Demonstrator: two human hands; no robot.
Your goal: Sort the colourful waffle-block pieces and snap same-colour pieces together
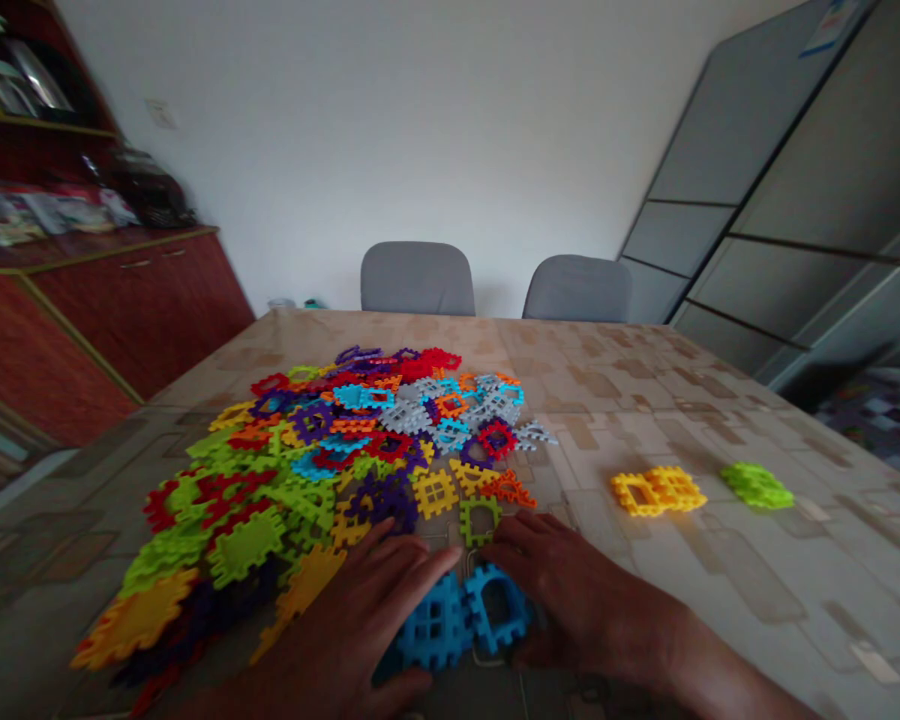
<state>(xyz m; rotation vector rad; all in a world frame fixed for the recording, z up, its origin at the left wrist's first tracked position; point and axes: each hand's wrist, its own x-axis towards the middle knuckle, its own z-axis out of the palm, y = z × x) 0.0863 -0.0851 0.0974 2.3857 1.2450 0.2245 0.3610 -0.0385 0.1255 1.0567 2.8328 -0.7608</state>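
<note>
Tabletop [667, 410] roomy rightward, left hand [360, 610] spread, right hand [570, 585], grip unclear, blue pieces [461, 615] between

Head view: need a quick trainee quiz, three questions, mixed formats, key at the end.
1. Multiple choice: what colour is the arched-opening piece between the left hand and the right hand?
a) red
b) blue
c) purple

2. True or false: two grey chair backs show beyond the far edge of the table.

3. Fill in: set apart from the mixed pile, the lime-green pieces lie to the ____ of the yellow pieces, as the camera sees it.

Key: 1. b; 2. true; 3. right
</note>
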